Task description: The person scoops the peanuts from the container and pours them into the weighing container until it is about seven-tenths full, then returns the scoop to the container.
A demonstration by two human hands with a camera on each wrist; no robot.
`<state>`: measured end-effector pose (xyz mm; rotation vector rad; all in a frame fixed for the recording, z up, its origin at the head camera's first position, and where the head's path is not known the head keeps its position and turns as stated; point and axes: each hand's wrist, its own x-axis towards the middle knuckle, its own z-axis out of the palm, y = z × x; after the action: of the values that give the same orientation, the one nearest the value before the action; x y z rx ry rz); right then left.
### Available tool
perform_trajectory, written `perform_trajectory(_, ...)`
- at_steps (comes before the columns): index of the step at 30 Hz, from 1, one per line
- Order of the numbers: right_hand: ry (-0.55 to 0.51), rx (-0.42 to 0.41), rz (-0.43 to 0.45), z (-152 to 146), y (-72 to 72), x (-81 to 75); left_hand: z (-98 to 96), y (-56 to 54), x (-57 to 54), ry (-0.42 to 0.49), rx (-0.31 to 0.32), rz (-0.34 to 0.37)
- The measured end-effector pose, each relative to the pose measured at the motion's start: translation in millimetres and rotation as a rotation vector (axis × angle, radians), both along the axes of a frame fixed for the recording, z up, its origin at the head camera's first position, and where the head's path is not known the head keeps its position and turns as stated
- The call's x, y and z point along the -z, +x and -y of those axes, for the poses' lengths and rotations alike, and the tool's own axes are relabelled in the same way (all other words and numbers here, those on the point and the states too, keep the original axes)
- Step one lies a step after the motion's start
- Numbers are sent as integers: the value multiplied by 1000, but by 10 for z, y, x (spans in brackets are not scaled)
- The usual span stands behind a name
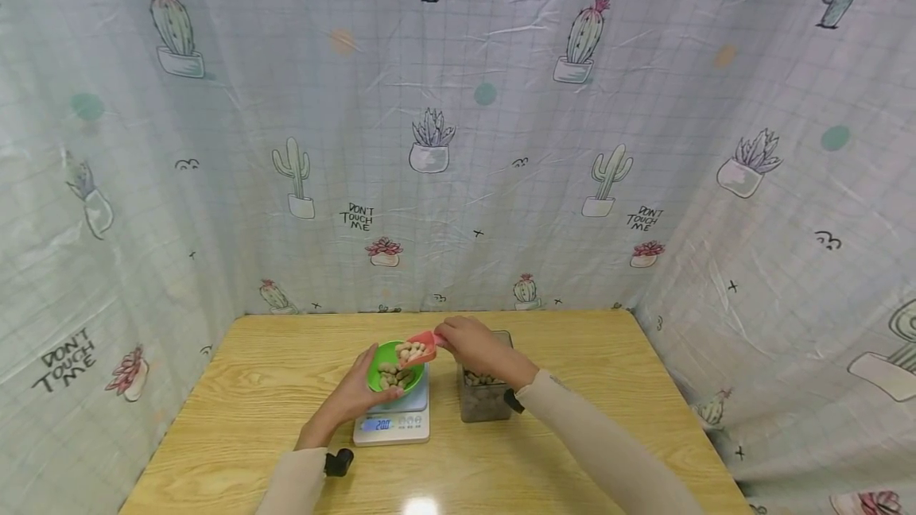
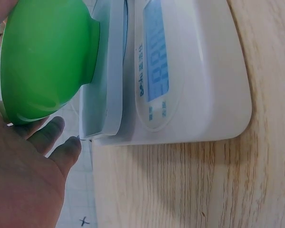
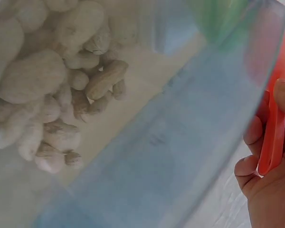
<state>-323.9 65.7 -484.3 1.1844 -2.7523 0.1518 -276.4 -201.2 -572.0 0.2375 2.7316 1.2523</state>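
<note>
A green bowl [image 1: 384, 354] with several peanuts [image 1: 393, 379] in it rests on a white kitchen scale [image 1: 393, 434]. My left hand [image 1: 358, 390] holds the bowl from the left, thumb at the near side and fingers round the far side. In the left wrist view, the green bowl [image 2: 47, 61] sits on the scale's platform [image 2: 100, 109]. My right hand [image 1: 474, 346] grips a red scoop [image 1: 429, 338] loaded with peanuts, over the bowl's right rim. In the right wrist view, fingers and thumb wrap the scoop's handle [image 3: 274, 128].
Right of the scale stands a clear container [image 1: 487, 405] holding peanuts [image 3: 61, 95], partly under my right forearm. The scale's lit display [image 1: 382, 424] appears to read 200. A wooden table [image 1: 286, 364] meets a cactus-print curtain [image 1: 458, 245] at the back and sides.
</note>
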Motion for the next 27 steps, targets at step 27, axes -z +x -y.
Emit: perform_trajectory(27, 342, -129, -370, 90, -26, -423, -1, -1, 15, 20, -15, 11)
